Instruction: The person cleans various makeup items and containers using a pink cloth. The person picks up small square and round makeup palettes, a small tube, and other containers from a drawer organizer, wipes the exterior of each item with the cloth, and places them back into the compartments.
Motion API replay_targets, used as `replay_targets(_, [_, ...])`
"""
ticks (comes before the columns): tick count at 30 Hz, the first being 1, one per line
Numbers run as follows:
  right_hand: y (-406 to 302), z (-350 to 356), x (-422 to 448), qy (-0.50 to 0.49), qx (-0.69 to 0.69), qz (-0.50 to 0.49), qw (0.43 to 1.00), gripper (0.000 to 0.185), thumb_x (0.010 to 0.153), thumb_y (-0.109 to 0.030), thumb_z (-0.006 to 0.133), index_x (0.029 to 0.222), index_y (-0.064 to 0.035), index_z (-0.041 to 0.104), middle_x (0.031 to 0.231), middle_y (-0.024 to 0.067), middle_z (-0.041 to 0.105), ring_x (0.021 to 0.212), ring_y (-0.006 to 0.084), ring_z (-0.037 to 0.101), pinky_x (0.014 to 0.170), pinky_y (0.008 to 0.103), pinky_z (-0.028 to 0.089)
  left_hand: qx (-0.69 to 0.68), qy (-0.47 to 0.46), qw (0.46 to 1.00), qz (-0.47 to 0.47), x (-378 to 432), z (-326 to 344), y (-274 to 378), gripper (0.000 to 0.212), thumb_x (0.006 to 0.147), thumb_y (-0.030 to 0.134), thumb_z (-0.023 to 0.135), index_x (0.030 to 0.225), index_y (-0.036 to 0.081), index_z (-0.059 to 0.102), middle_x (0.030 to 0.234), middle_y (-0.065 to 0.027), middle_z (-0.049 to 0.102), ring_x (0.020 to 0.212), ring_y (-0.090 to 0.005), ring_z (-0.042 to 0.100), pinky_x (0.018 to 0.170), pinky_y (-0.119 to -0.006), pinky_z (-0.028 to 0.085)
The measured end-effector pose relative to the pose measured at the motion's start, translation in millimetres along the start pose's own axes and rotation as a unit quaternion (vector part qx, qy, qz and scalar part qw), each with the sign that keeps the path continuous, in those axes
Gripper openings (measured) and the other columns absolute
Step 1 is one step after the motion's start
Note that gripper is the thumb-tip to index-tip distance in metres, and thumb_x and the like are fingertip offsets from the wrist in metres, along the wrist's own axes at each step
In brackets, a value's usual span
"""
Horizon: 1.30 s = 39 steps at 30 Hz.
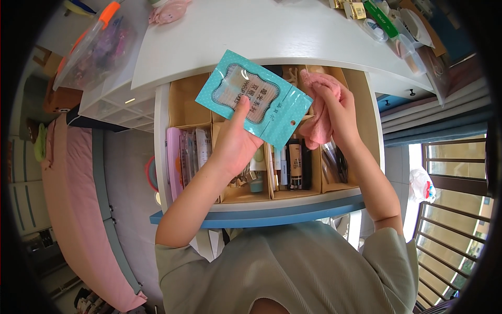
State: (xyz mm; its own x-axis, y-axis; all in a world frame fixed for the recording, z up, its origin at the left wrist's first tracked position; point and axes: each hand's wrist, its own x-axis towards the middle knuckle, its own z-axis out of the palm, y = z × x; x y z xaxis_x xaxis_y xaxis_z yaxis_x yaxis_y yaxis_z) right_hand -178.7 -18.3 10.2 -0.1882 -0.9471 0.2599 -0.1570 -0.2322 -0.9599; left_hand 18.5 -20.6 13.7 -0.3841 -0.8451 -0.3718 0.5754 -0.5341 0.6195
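Pinched between the thumb and fingers of my left hand (pixel 239 147) is a flat teal packet (pixel 219 92) with white dots, a clear window and printed writing. It is held tilted above an open drawer (pixel 259 210). My right hand (pixel 343 110) grips a crumpled pink cloth (pixel 319 131) just right of the packet. Beneath both hands, tan dividers (pixel 245 194) split the drawer into compartments. A dark-capped tube (pixel 295 165) stands among slim cosmetic items, and clear-wrapped brushes or pens (pixel 333 165) lie at the right. The packet and cloth hide part of the back compartments.
A white desktop (pixel 251 35) spans behind the drawer. Small boxes (pixel 355 10) and plastic containers (pixel 374 30) crowd its right corner. At left are a clear bin with orange handles (pixel 106 47) and translucent small drawers (pixel 113 106). A barred window (pixel 451 157) is at right.
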Motion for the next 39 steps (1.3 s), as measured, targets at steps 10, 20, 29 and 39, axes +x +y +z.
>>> replay_targets(10, [-9.6, 2.6, -7.9, -0.121, 0.246, 0.278, 0.921, 0.031, 0.074, -0.009, 0.066, 0.103, 0.0019, 0.060, 0.087, 0.0055, 0.064, 0.076, 0.0104, 0.059, 0.071, 0.0241, 0.049, 0.104, -0.005, 0.993, 0.053, 7.0, -8.3, -3.7, 0.051, 0.091, 0.031, 0.056, 0.131, 0.008, 0.036, 0.123, -0.0058, 0.050, 0.114, -0.0183, 0.050, 0.093, -0.040, 0.043])
replay_targets(20, [-10.0, 27.6, -28.6, -0.126, -0.211, -0.217, 0.945, 0.025, 0.067, -0.010, 0.073, 0.092, -0.0082, 0.069, 0.080, 0.0057, 0.060, 0.069, 0.0221, 0.061, 0.061, 0.0318, 0.051, 0.072, -0.092, 0.992, 0.038, 5.1, -9.1, -10.9, 0.052, 0.097, 0.044, 0.033, 0.134, 0.007, 0.034, 0.125, -0.0093, 0.050, 0.116, -0.0205, 0.047, 0.094, -0.039, 0.041])
replay_targets(29, [-6.9, 33.7, -32.2, -0.151, -0.258, -0.287, 0.910, 0.029, 0.070, -0.010, 0.070, 0.099, -0.0100, 0.068, 0.087, 0.0047, 0.059, 0.074, 0.0219, 0.060, 0.062, 0.0323, 0.051, 0.041, -0.120, 0.992, 0.008, 8.3, -16.9, -14.7, 0.052, 0.099, 0.044, 0.023, 0.133, 0.006, 0.035, 0.128, -0.0084, 0.049, 0.115, -0.0200, 0.050, 0.097, -0.038, 0.041])
replay_targets(39, [-7.2, 33.0, -36.6, -0.179, -0.229, -0.278, 0.915, 0.027, 0.072, -0.008, 0.068, 0.099, -0.0090, 0.068, 0.086, 0.0059, 0.059, 0.074, 0.0223, 0.061, 0.062, 0.0328, 0.051, 0.054, -0.124, 0.991, -0.009, 5.8, -15.3, -14.8, 0.055, 0.099, 0.046, 0.021, 0.136, 0.006, 0.032, 0.134, -0.0092, 0.044, 0.122, -0.0215, 0.045, 0.101, -0.041, 0.038])
